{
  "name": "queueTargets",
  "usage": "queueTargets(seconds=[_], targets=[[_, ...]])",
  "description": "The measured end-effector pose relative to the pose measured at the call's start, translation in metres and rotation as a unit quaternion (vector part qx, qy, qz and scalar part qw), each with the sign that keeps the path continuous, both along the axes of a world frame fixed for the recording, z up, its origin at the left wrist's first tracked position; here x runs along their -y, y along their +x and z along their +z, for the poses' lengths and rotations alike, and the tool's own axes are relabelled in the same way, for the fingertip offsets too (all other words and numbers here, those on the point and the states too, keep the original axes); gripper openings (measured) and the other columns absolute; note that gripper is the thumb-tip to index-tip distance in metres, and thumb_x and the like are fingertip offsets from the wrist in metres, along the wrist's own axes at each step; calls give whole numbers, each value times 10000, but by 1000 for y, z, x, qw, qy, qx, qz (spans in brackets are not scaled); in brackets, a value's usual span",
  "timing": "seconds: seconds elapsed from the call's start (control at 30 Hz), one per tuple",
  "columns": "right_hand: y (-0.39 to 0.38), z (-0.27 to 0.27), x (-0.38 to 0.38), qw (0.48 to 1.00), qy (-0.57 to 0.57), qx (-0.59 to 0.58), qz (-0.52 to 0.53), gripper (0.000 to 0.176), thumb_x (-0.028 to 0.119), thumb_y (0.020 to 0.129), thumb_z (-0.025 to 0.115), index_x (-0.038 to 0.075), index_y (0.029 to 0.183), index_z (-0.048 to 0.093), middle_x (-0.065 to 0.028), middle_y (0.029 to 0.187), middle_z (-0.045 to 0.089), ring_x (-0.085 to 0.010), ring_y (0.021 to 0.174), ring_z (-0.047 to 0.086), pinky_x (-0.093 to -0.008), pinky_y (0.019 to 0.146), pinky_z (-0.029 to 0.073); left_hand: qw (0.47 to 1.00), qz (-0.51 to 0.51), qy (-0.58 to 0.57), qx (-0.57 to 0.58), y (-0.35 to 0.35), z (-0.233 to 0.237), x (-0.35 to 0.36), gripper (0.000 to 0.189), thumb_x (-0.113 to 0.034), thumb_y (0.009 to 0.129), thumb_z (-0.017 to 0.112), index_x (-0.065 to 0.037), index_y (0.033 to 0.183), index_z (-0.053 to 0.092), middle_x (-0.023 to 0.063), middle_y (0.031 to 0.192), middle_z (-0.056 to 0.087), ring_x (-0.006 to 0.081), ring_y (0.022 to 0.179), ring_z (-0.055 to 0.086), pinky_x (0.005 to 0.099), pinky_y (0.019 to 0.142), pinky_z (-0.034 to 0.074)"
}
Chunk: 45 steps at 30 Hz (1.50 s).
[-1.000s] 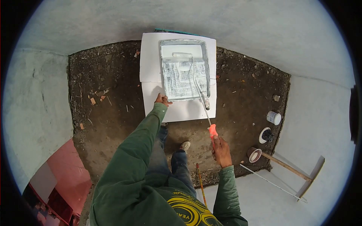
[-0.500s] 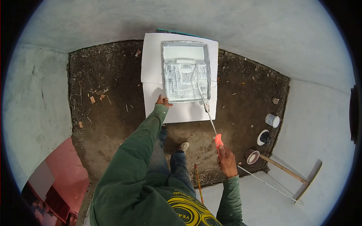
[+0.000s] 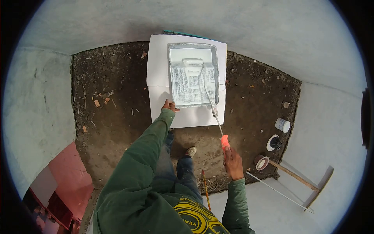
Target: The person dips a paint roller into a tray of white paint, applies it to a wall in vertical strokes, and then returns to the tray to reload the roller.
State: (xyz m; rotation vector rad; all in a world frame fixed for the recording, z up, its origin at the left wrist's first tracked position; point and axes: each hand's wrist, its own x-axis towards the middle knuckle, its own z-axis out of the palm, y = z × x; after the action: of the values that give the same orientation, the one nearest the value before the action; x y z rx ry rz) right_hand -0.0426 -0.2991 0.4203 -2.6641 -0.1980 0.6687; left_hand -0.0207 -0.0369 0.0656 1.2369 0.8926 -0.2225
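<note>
A grey paint tray (image 3: 217,78) lies on white board, with white paint (image 3: 189,54) pooled at its far end and smeared down its ribbed slope. My left hand (image 3: 170,105) grips the tray's near left corner, fingers closed at the rim. My right hand (image 3: 233,163) is wrapped round the orange handle (image 3: 225,141) of a long-framed paint roller (image 3: 193,61). Its paint-coated sleeve rests where the slope meets the paint pool. The white-smeared frame passes over the tray's near right edge.
Beneath the tray is a white board (image 3: 159,97) on bare dirt ground (image 3: 124,124). Pale walls stand ahead and on both sides. At right are a white tub (image 3: 282,124), a round lid with a dark lump (image 3: 273,142), a brown bucket (image 3: 261,162) and a wooden T-shaped tool (image 3: 298,177).
My right hand has pushed the roller slightly forward, so its sleeve sits a little farther into the paint. My left hand stays at the tray's corner.
</note>
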Motion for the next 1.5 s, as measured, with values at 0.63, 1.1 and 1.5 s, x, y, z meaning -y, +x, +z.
queueTargets(seconds=[0.63,1.1,1.5], targets=[[-76,72,13,974,15,-146,-173,354,313,948,414,-13,827,477,-234,636,501,-412,586,517,-423,519,389,1000,-20,10,9,-2,6,-1,219,-187,949,382,-25,1096,395,113,877,586,227,626,672,281,440,448],[-105,64,38,984,-21,-143,-106,278,239,939,421,-13,830,469,-238,662,498,-410,590,536,-462,479,373,999,22,-7,34,-2,-8,3,162,-108,925,421,-3,1048,417,134,929,566,224,544,644,286,492,526],[-18,17,19,999,9,-44,-23,267,250,946,427,-12,962,477,-255,849,538,-441,692,515,-475,546,404,999,-23,24,23,1,0,-1,213,-122,928,413,-1,1102,401,131,948,572,220,570,653,300,539,535]])
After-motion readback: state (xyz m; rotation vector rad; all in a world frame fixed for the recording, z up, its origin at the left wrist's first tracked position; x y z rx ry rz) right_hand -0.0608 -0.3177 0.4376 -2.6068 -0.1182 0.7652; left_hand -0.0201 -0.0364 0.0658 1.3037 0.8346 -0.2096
